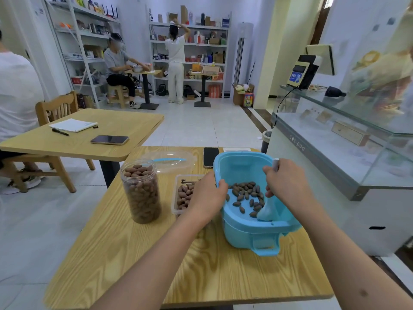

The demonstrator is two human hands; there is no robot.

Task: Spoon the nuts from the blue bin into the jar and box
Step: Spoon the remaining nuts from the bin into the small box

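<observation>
The blue bin (242, 231) stands tilted on the wooden table (138, 253), with several brown nuts (245, 194) on its floor. My left hand (206, 194) grips the bin's left rim. My right hand (282, 177) holds the handle of a light blue spoon (267, 212), its bowl low in the bin beside the nuts. A clear jar (141, 191), filled with nuts nearly to the top, is on the left. Between jar and bin lies a clear box (182, 195) holding nuts, partly hidden by my left hand.
A clear lid (169, 161) with a blue strip lies behind the jar. A dark phone (210, 156) rests at the table's far edge. A glass display counter (335, 139) runs along the right. Another table (78, 135) with a phone, notebook and pen stands to the left.
</observation>
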